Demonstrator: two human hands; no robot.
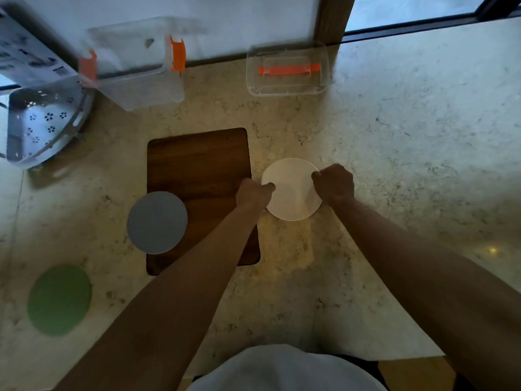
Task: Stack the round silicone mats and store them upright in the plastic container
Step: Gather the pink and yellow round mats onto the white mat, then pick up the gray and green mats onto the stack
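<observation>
A white round mat (290, 190) lies on the stone counter, right of the wooden board. My left hand (253, 193) pinches its left edge and my right hand (335, 184) pinches its right edge. A grey round mat (157, 222) rests half on the board's near left corner. A green round mat (59, 299) lies flat at the near left of the counter. The clear plastic container (135, 71) with orange clips stands open at the back left. Its clear lid (287, 69) with an orange handle lies at the back centre.
A dark wooden cutting board (200, 170) lies in the middle of the counter. A perforated metal corner rack (42, 122) sits at the far left beside a printed box (25, 52). The counter's near edge runs below my arms.
</observation>
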